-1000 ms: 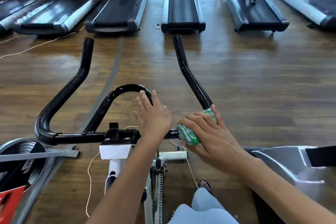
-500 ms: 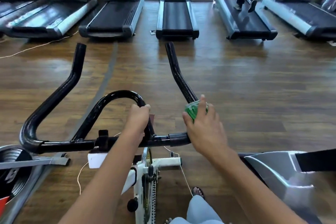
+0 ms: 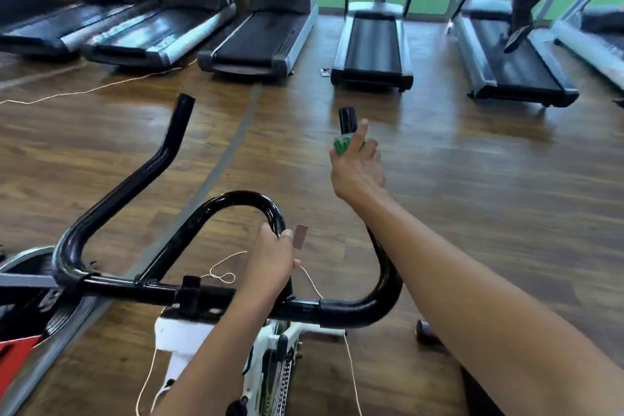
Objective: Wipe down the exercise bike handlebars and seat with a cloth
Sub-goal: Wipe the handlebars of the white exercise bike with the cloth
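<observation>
Head view: green cloth [image 3: 341,144] under right hand [image 3: 357,168] fingers, near handlebar [image 3: 347,118] tip

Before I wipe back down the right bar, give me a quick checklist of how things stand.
1. Cloth in hand: ok, the right hand grips the green cloth.
2. Cloth on the bar: ok, it sits just below the tip of the right handlebar.
3. Bike steadied: ok, the left hand holds the centre loop.
4. Path clear: cannot tell, the forearm hides most of the right bar.
5. Left handlebar wiped: cannot tell.
6. Seat: cannot tell, out of view.
</observation>
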`<action>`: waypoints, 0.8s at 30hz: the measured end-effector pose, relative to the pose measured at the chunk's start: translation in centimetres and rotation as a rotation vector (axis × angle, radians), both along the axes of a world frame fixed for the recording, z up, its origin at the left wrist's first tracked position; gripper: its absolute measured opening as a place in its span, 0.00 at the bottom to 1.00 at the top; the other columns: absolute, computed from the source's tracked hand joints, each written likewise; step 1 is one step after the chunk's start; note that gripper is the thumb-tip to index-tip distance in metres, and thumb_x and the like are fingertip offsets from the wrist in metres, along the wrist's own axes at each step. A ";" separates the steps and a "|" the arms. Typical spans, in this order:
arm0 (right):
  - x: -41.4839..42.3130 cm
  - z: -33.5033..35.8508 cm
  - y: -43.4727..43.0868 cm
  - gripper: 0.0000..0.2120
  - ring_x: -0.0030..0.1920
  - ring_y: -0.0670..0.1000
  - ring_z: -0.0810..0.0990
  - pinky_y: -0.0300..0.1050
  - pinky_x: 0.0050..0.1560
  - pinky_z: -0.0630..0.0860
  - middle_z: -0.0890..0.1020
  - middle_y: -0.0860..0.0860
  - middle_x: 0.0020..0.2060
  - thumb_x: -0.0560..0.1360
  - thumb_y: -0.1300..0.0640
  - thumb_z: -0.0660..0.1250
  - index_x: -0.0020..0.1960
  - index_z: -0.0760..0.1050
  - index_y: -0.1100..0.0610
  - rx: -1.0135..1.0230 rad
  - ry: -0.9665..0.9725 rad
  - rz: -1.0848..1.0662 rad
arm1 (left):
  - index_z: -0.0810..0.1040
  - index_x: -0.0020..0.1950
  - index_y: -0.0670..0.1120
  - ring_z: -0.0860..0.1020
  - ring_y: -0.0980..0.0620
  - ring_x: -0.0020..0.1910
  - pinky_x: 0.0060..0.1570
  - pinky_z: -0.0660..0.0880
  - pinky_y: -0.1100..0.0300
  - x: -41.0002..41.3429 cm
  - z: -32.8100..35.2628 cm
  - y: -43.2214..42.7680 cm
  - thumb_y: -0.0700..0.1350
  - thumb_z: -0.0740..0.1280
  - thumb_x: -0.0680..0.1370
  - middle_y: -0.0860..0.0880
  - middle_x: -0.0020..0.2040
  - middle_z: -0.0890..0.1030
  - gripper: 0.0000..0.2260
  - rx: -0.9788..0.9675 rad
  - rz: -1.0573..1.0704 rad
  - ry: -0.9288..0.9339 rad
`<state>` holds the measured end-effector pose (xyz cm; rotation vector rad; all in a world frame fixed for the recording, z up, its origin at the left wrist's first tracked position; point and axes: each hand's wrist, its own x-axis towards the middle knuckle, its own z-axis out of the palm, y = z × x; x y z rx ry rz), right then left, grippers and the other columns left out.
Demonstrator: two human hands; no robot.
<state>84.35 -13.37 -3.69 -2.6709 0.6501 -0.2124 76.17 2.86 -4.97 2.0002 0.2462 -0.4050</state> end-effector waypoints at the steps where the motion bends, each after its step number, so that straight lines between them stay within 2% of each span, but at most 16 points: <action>1: 1.4 0.3 -0.2 0.37 0.69 0.64 0.66 0.60 0.62 0.72 0.61 0.65 0.73 0.84 0.44 0.52 0.80 0.36 0.60 0.022 -0.078 -0.002 | 0.69 0.58 0.44 0.84 0.47 0.40 0.50 0.73 0.52 -0.1 0.1 0.0 0.45 0.56 0.84 0.51 0.48 0.75 0.07 0.024 -0.003 -0.015; 3: 3.8 1.5 -0.7 0.36 0.70 0.64 0.66 0.60 0.60 0.73 0.61 0.64 0.73 0.84 0.44 0.52 0.81 0.38 0.58 0.038 -0.198 0.003 | 0.70 0.57 0.45 0.85 0.47 0.41 0.55 0.75 0.50 -0.1 0.1 0.0 0.46 0.56 0.83 0.51 0.48 0.76 0.07 0.066 -0.008 -0.032; 5: 5.6 3.3 -1.2 0.34 0.69 0.62 0.67 0.58 0.56 0.73 0.61 0.62 0.73 0.84 0.43 0.51 0.81 0.39 0.56 0.074 -0.207 0.006 | 0.69 0.56 0.46 0.84 0.46 0.43 0.59 0.74 0.47 -0.2 0.1 0.0 0.46 0.56 0.83 0.51 0.48 0.76 0.07 0.100 -0.006 -0.033; 7: 6.0 3.8 -1.7 0.33 0.69 0.62 0.68 0.58 0.54 0.73 0.62 0.61 0.72 0.84 0.43 0.51 0.81 0.40 0.55 0.105 -0.185 0.023 | 0.71 0.58 0.45 0.82 0.44 0.52 0.62 0.72 0.46 -0.4 0.0 0.0 0.47 0.58 0.82 0.49 0.54 0.78 0.08 0.112 0.014 -0.037; 8: 5.4 3.5 -1.7 0.33 0.68 0.62 0.68 0.59 0.55 0.73 0.62 0.61 0.72 0.84 0.44 0.52 0.81 0.40 0.54 0.125 -0.189 0.044 | 0.71 0.64 0.44 0.79 0.41 0.59 0.65 0.70 0.44 -0.3 -0.2 0.0 0.48 0.59 0.82 0.45 0.61 0.78 0.13 0.112 0.042 -0.047; 10: 2.6 1.8 -1.7 0.33 0.65 0.63 0.70 0.63 0.57 0.75 0.64 0.61 0.69 0.84 0.47 0.54 0.81 0.39 0.53 0.204 -0.198 0.096 | 0.59 0.79 0.43 0.68 0.41 0.72 0.71 0.64 0.45 -0.6 -0.1 -0.1 0.48 0.61 0.82 0.43 0.74 0.69 0.27 0.079 0.129 -0.073; 11: 0.8 0.8 -1.7 0.34 0.62 0.63 0.72 0.64 0.57 0.75 0.65 0.62 0.68 0.84 0.48 0.55 0.80 0.38 0.53 0.238 -0.177 0.110 | 0.53 0.81 0.45 0.63 0.43 0.76 0.73 0.62 0.46 -0.9 0.1 -0.2 0.48 0.62 0.82 0.44 0.77 0.65 0.30 0.062 0.168 -0.109; 12: -0.9 0.0 -1.7 0.34 0.61 0.64 0.73 0.64 0.57 0.75 0.66 0.62 0.67 0.84 0.48 0.55 0.80 0.38 0.54 0.237 -0.131 0.119 | 0.53 0.81 0.47 0.60 0.44 0.77 0.73 0.60 0.46 -1.2 0.3 -0.4 0.48 0.62 0.82 0.44 0.78 0.63 0.31 0.072 0.198 -0.160; 15: -5.5 -0.7 -1.6 0.35 0.65 0.63 0.71 0.58 0.59 0.72 0.65 0.61 0.69 0.83 0.48 0.57 0.81 0.41 0.55 0.104 0.067 0.169 | 0.65 0.77 0.48 0.58 0.46 0.75 0.72 0.57 0.47 -1.7 0.8 -1.3 0.44 0.65 0.80 0.47 0.76 0.67 0.25 0.178 0.287 -0.404; 17: -8.0 -0.5 -1.7 0.37 0.66 0.63 0.70 0.57 0.59 0.72 0.63 0.60 0.70 0.82 0.50 0.61 0.81 0.41 0.54 0.105 0.139 0.211 | 0.71 0.72 0.50 0.63 0.47 0.72 0.71 0.60 0.48 -1.6 1.5 -2.8 0.43 0.66 0.79 0.50 0.72 0.71 0.21 0.170 0.291 -0.560; 18: -8.7 -0.4 -1.9 0.36 0.67 0.63 0.70 0.57 0.60 0.71 0.63 0.60 0.69 0.82 0.50 0.61 0.80 0.41 0.54 0.149 0.148 0.226 | 0.72 0.70 0.51 0.66 0.49 0.69 0.69 0.64 0.51 -1.3 1.9 -3.9 0.43 0.66 0.79 0.51 0.69 0.72 0.19 0.103 0.262 -0.603; 21: -9.1 0.7 -3.1 0.32 0.67 0.65 0.70 0.58 0.62 0.69 0.66 0.62 0.69 0.83 0.49 0.57 0.80 0.43 0.52 0.326 0.075 0.221 | 0.74 0.65 0.49 0.76 0.58 0.54 0.58 0.73 0.63 -0.1 3.8 -6.8 0.43 0.67 0.79 0.52 0.58 0.79 0.15 -0.299 0.216 -0.487; 24: -8.2 2.8 -4.5 0.26 0.62 0.63 0.76 0.54 0.62 0.72 0.73 0.60 0.65 0.83 0.51 0.60 0.77 0.53 0.52 0.634 -0.186 0.161 | 0.77 0.61 0.44 0.78 0.55 0.47 0.48 0.76 0.58 1.9 4.6 -8.7 0.49 0.68 0.80 0.50 0.52 0.81 0.13 -0.604 0.245 -0.247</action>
